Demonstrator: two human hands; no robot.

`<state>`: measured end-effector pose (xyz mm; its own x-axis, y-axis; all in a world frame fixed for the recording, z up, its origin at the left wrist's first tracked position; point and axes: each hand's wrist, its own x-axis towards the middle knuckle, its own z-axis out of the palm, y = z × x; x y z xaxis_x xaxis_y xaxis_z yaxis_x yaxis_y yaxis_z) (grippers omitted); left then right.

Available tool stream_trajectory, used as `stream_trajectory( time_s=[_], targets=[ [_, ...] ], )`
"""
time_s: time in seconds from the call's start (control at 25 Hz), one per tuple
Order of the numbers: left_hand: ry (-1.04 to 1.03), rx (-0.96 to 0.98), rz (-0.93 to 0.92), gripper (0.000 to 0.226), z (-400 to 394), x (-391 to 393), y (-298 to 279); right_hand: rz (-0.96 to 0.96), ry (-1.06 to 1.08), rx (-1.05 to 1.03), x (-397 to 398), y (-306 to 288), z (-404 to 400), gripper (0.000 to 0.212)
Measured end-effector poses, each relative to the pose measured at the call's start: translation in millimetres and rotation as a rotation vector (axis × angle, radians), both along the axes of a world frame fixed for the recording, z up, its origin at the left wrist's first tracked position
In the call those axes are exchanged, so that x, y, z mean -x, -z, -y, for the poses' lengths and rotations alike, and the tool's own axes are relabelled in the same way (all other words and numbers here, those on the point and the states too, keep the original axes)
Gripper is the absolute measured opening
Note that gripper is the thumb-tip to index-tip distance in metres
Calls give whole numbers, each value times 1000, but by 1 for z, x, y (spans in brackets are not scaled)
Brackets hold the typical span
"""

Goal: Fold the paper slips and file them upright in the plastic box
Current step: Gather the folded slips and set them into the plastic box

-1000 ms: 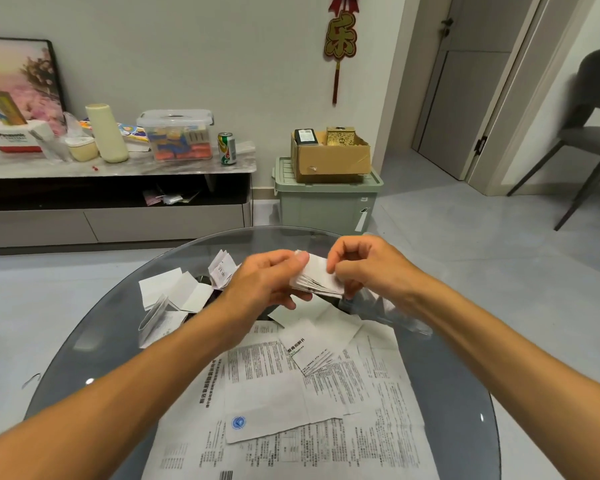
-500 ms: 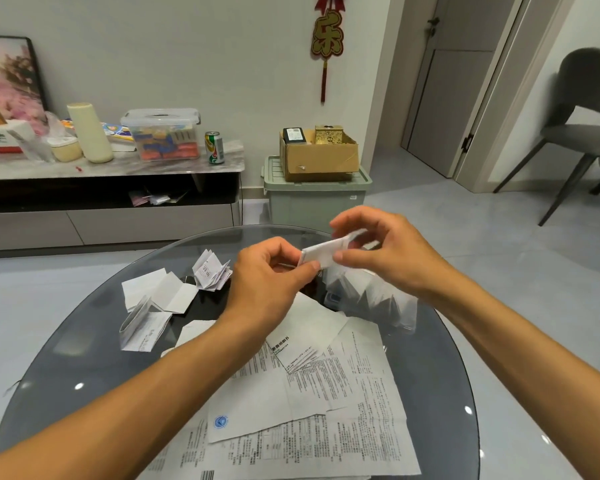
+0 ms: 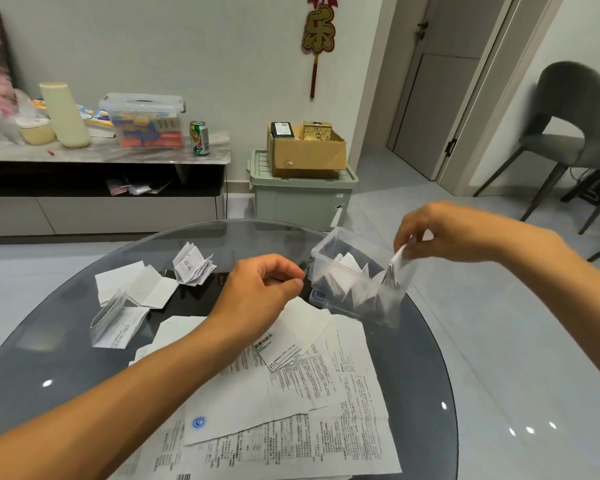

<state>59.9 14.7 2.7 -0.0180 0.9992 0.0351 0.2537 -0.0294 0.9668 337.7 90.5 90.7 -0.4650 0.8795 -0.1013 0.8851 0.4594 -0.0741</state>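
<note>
A clear plastic box (image 3: 323, 252) stands on the round glass table (image 3: 66, 368), right of centre, with several folded white slips upright inside it. My right hand (image 3: 440, 233) pinches a folded paper slip (image 3: 397, 263) over the box's right end, its lower edge inside the box. My left hand (image 3: 262, 289) hovers left of the box, fingers curled, holding nothing. Unfolded printed sheets (image 3: 291, 410) lie in front of me. Folded slips (image 3: 193, 265) and creased papers (image 3: 136, 282) lie at the left.
A low cabinet (image 3: 101, 202) with a lidded container (image 3: 142, 121), a drink can (image 3: 199, 137) and a cream cylinder stands against the far wall. A green storage bin (image 3: 302, 199) with a cardboard box sits beyond the table. A grey chair (image 3: 575, 133) stands at the right.
Both hands held the folded slip together in front of me. My left hand has let go, and my right hand has carried the slip right and down into the box.
</note>
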Motion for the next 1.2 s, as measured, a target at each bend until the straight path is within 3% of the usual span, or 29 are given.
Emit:
stream_trajectory(
  time_s=[0.2,0.36,0.56,0.92,1.2],
  targets=[
    [9,33,-15,14,-1,3,0,278,-86,34,16,16,-18,17],
    [12,57,-32,13,-1,4,1,229,-39,111,20,20,-22,17],
    [35,66,-60,13,0,4,1,401,-85,160,27,36,-19,19],
    [58,54,-88,11,-2,8,4,512,-202,-53,46,48,-14,10],
    [58,45,-101,12,-4,11,7,371,-197,-253,58,59,-20,12]
  ],
)
